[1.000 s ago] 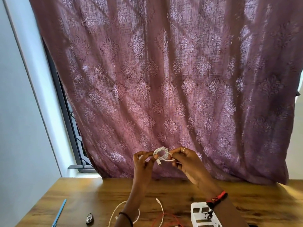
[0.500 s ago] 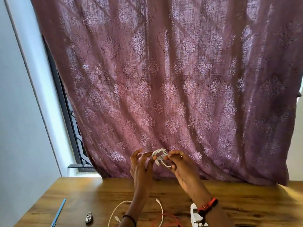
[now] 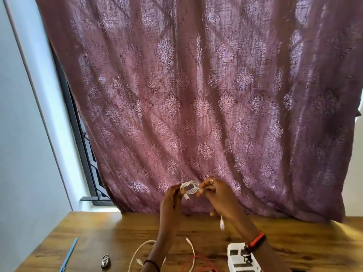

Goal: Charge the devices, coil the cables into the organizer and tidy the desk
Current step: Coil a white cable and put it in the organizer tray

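The white cable coil point(image 3: 189, 188) hangs between the hands, raised above the counter point(image 3: 98, 232). The left hand point(image 3: 170, 201) had its fingers spread half a second ago and now pinches the coil's left side. The right hand point(image 3: 220, 199) pinches the other side, and a plug end point(image 3: 222, 224) now dangles beneath it. The winding looks nearly done. The white organizer point(image 3: 242, 258) lies under the right wrist at the counter's near edge. A loose white cable point(image 3: 143, 250) and a red cable point(image 3: 198, 262) lie beneath the left forearm, so the freest path is probably down and right.
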